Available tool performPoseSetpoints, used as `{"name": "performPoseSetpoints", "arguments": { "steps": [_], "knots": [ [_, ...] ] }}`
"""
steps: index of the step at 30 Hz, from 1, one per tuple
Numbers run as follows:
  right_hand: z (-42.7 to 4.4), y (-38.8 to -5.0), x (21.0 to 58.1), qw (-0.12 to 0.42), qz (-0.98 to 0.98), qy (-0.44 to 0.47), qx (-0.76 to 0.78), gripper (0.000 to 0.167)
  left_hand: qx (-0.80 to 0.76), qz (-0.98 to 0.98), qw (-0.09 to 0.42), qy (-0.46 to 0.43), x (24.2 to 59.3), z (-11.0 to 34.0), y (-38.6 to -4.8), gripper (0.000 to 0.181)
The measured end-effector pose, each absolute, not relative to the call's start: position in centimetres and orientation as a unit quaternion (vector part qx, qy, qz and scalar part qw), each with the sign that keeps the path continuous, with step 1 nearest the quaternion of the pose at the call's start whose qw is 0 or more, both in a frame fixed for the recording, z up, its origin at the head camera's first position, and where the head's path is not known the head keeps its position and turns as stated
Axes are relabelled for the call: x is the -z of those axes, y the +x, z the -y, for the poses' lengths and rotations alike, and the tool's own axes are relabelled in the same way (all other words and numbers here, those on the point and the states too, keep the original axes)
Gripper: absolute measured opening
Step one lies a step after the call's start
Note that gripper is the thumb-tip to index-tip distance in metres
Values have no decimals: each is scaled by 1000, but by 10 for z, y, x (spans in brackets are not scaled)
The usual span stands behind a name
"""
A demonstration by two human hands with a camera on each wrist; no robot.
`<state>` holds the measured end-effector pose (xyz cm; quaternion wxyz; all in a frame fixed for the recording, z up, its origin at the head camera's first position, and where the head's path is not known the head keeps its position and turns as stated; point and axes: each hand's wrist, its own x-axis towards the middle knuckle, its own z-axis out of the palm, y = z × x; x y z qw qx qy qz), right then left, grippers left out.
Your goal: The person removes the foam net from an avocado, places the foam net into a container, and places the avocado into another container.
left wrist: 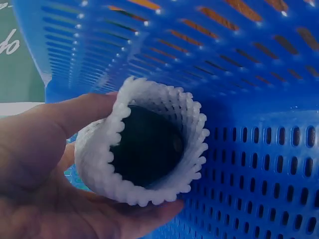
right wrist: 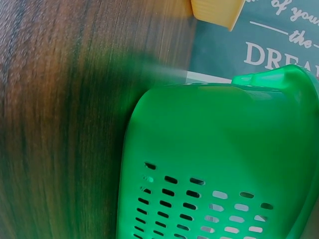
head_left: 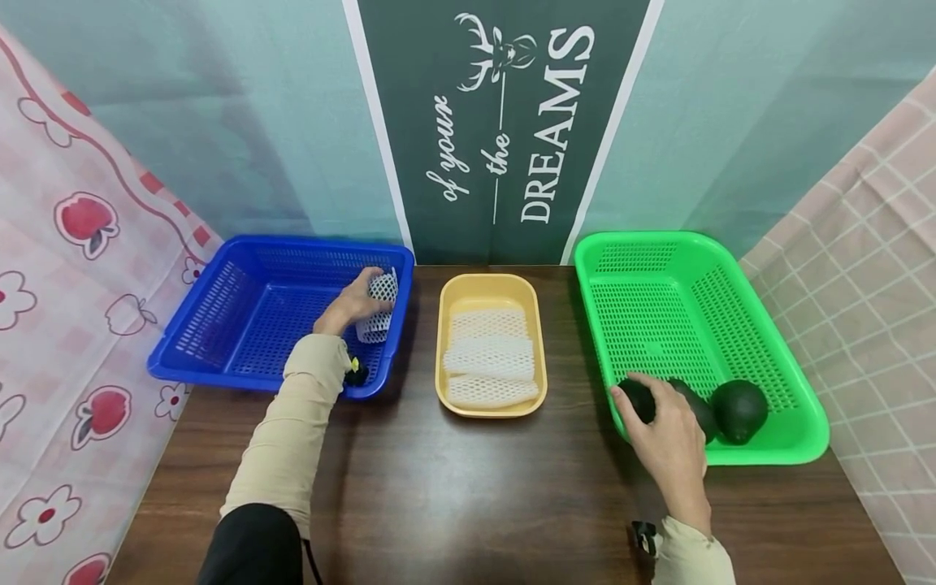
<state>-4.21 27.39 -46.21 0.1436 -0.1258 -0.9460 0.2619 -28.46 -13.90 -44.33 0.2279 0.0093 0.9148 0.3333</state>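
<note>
My left hand (head_left: 358,302) is inside the blue basket (head_left: 249,325), at its right end. Its thumb and fingers curl round a white foam net sleeve (left wrist: 97,159). Within the sleeve's open end, the left wrist view shows a dark avocado (left wrist: 147,147). Over at the green basket (head_left: 658,325), my right hand (head_left: 669,443) reaches across the front left rim. Thumb and fingers hold a dark avocado (head_left: 638,398), partly hidden by the hand. Two more sit beside it: one avocado (head_left: 698,410) partly covered, another avocado (head_left: 738,412) in plain view. The right wrist view shows only the basket's outside.
Between the baskets, a yellow tray (head_left: 444,341) holds several white foam net sleeves (head_left: 490,357). A small dark object with a yellow bit (head_left: 356,372) shows in the blue basket's front right corner, near the left sleeve. Patterned cloths hang behind and at both sides of the wooden table (head_left: 468,487).
</note>
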Motion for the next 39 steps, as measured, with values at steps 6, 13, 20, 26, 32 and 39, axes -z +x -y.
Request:
{"name": "performPoseSetpoints", "arguments": {
  "steps": [6, 13, 20, 26, 32, 39],
  "knots": [
    [-274, -42, 463, 148, 946, -123, -262, 45, -308, -929, 203, 26, 443, 136, -284, 69],
    [-274, -42, 462, 145, 946, -123, -263, 45, -296, -935, 197, 25, 441, 136, -280, 64],
    [-274, -42, 462, 143, 947, -123, -262, 46, -289, -944, 157, 13, 440, 138, -278, 64],
    [-275, -42, 462, 141, 946, -125, -263, 47, -283, -952, 115, 15, 435, 139, -277, 64],
    [-275, -42, 460, 136, 947, -129, -262, 47, -288, -954, 82, 21, 427, 139, -277, 64],
    [-275, -42, 459, 133, 946, -130, -265, 48, -305, -949, 65, 40, 417, 138, -273, 66]
  ]
}}
